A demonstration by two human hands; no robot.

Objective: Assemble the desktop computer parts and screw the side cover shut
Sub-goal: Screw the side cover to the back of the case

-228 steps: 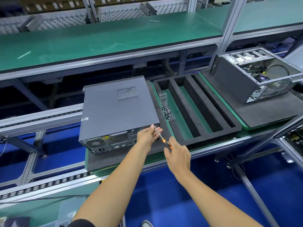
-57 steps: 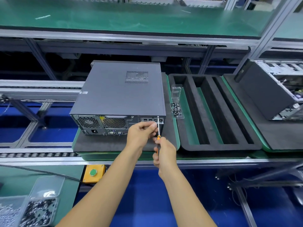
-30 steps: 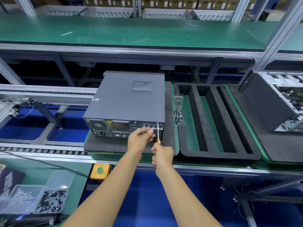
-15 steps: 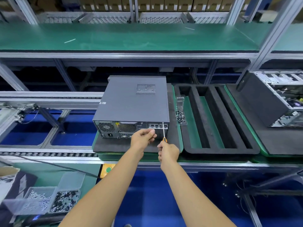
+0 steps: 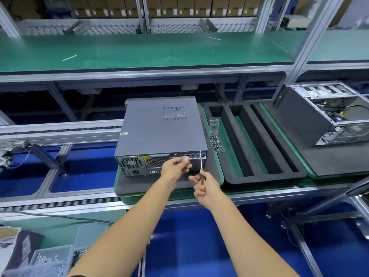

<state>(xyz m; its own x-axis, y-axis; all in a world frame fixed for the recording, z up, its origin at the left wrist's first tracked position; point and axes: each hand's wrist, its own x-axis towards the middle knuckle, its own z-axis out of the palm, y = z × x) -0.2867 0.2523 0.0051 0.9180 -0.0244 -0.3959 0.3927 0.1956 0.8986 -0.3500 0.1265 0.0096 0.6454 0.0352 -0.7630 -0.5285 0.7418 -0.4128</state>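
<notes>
right hand (image 5: 206, 187) gripped the screwdriver (image 5: 201, 168), tip at the computer case (image 5: 159, 128) rear screw; left hand (image 5: 176, 166), fingers curled, held nothing visible.

A factory assembly line: roller conveyor (image 5: 60, 202), green-matted workbench (image 5: 139, 50), screw bins (image 5: 52, 258).

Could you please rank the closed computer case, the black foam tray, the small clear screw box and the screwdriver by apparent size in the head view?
1. Foam tray and closed case: they look alike, so no ranking between them.
2. Screwdriver.
3. Screw box, roughly similar, so unsure.
</notes>
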